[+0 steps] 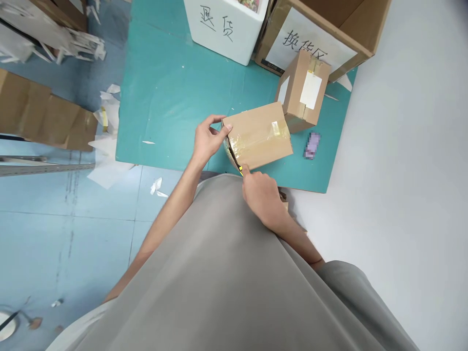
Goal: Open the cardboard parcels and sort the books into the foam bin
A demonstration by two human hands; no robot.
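Observation:
A taped brown cardboard box point(258, 134) lies on the green table, close to my body. Its left end has a dark gap along the edge. My left hand point(210, 139) grips the upper left corner of this box, thumb on top and fingers at the side. In my right hand point(261, 192) is a small yellow and black tool, apparently a box cutter point(240, 169), at the lower left corner by the gap. Most of the cutter is hidden by my closed fingers, with the index finger stretched along it.
On the green table point(164, 97) a second taped carton point(307, 90) stands behind the box, near a blurred purple item point(312, 145). Farther back are a white foam bin point(226, 29) and a large open carton point(351, 29). Flattened cardboard point(44, 112) and paper scraps lie left.

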